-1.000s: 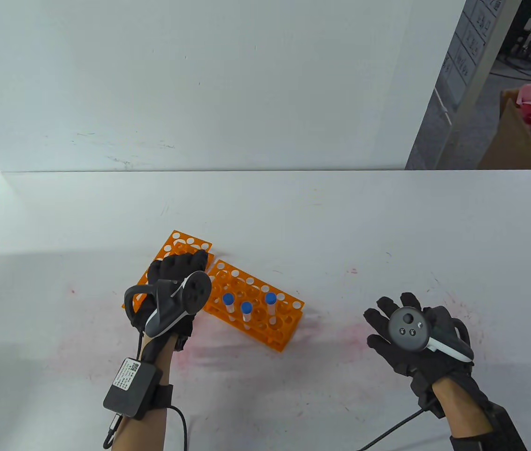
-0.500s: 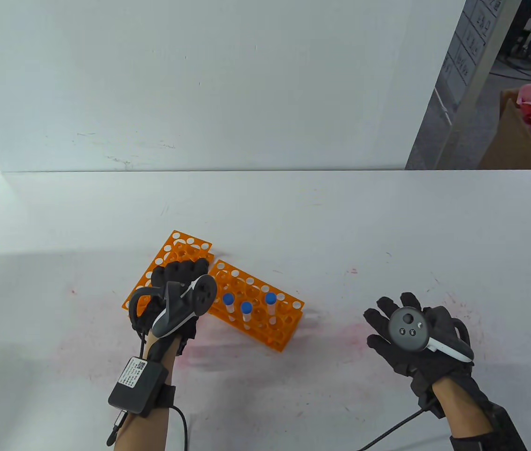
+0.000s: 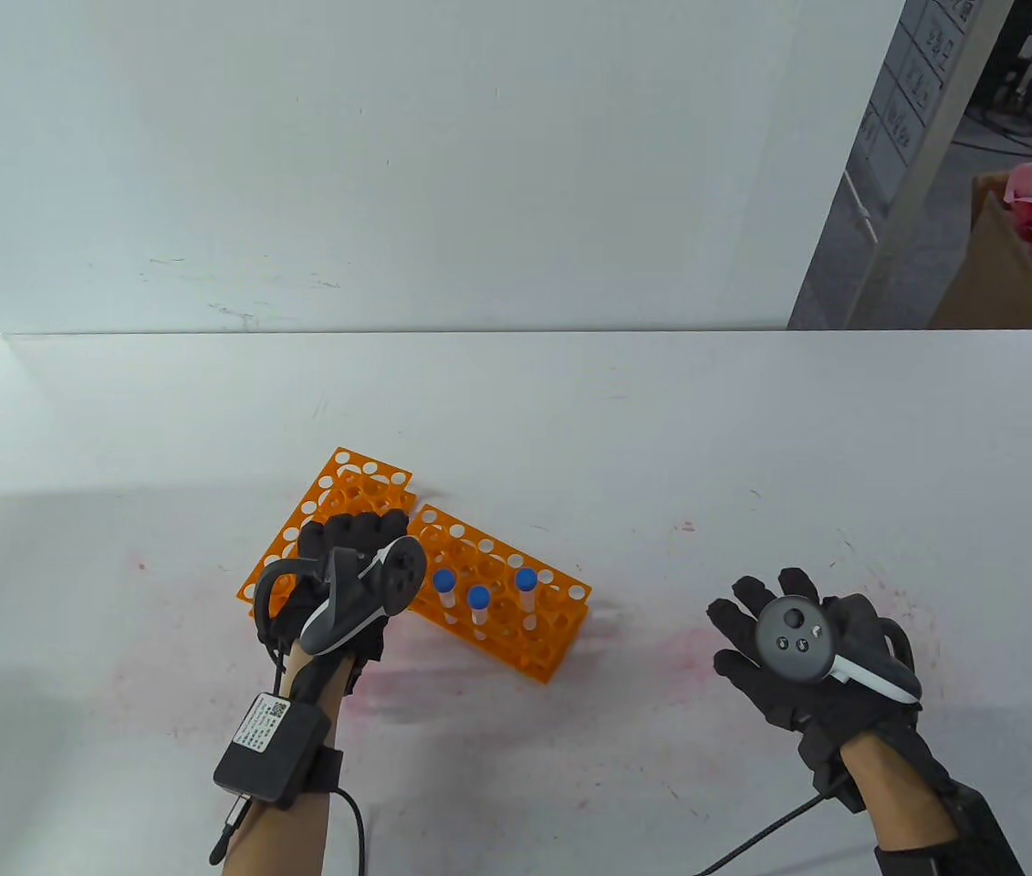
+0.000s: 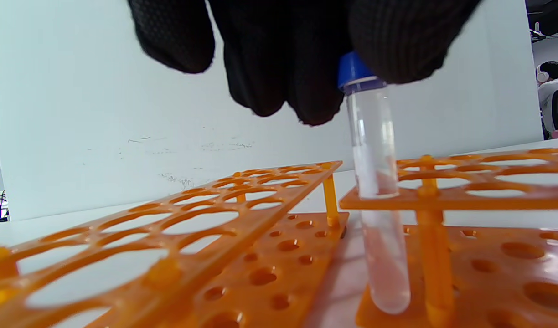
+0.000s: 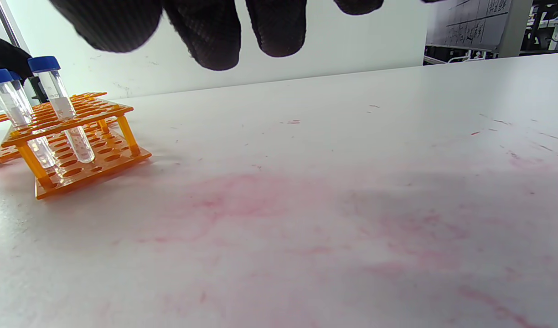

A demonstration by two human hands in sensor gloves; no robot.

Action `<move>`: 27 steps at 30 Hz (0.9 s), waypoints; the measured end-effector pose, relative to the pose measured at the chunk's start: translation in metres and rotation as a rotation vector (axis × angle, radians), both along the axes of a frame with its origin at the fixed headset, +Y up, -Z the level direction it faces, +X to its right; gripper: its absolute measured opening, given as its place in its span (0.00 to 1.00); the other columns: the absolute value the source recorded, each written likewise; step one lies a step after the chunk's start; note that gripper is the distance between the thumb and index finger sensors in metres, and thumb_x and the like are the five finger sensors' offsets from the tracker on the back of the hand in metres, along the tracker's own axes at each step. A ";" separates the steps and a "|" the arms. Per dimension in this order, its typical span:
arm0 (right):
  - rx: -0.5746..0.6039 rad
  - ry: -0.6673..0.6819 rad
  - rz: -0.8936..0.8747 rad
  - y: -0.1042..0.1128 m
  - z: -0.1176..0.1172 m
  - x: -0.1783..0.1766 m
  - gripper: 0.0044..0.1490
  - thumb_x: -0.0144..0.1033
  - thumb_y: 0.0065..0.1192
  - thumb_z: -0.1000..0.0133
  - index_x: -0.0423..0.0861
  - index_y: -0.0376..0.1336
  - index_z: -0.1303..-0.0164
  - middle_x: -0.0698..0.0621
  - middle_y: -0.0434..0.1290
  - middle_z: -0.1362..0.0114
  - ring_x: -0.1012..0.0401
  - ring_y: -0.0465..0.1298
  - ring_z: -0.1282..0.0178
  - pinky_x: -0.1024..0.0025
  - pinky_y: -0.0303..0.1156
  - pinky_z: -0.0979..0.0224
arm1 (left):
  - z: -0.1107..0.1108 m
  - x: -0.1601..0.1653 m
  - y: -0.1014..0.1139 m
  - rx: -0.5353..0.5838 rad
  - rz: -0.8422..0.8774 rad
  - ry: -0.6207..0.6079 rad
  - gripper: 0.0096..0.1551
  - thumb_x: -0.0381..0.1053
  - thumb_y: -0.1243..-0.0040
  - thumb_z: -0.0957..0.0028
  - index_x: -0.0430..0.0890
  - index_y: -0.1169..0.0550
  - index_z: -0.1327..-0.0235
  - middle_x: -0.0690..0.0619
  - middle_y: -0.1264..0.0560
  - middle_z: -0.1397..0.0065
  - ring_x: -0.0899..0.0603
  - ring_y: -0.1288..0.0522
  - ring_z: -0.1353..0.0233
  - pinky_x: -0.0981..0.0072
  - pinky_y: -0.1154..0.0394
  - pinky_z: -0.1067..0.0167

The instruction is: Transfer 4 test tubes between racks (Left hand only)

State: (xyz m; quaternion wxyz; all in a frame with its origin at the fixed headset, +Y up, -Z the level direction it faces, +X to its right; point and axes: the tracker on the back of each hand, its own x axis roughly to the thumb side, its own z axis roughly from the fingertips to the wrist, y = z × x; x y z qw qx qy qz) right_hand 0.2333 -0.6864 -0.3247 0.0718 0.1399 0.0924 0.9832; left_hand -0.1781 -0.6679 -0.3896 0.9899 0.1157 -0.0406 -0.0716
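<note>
Two orange racks lie side by side: the left rack [image 3: 347, 484] with no tubes showing and the right rack [image 3: 516, 630]. Three blue-capped tubes [image 3: 479, 604] stand in the right rack. My left hand [image 3: 356, 538] hovers over the spot where the racks meet. In the left wrist view my left hand [image 4: 347, 73] pinches the blue cap of a fourth clear tube [image 4: 374, 182]. This tube stands upright through an end hole of the right rack [image 4: 466, 193], beside the left rack [image 4: 192, 214]. My right hand [image 3: 785, 630] lies open on the table, apart from the racks.
A white board [image 3: 388, 164] stands along the table's far edge. A cardboard box [image 3: 1017, 274] with pink paper sits beyond the table at the back right. The white table [image 3: 661, 438] has pink stains near the front.
My left hand has drawn back slightly toward me and sunk lower over the racks' meeting point. The right hand and the three standing tubes have not moved.
</note>
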 end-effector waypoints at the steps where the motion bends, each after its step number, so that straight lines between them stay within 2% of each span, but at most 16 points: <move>1: 0.000 0.000 0.001 0.000 0.000 0.000 0.39 0.58 0.44 0.40 0.54 0.51 0.18 0.44 0.48 0.11 0.33 0.40 0.17 0.24 0.43 0.26 | 0.000 0.000 0.000 -0.002 0.000 0.000 0.28 0.56 0.40 0.48 0.59 0.26 0.32 0.56 0.21 0.30 0.43 0.22 0.29 0.40 0.28 0.30; 27: -0.036 -0.004 0.003 -0.005 -0.002 0.000 0.39 0.58 0.44 0.40 0.54 0.51 0.18 0.44 0.48 0.11 0.33 0.40 0.17 0.24 0.43 0.26 | -0.001 -0.003 -0.001 -0.035 0.034 -0.003 0.29 0.57 0.40 0.48 0.59 0.27 0.31 0.56 0.21 0.30 0.43 0.22 0.29 0.40 0.28 0.30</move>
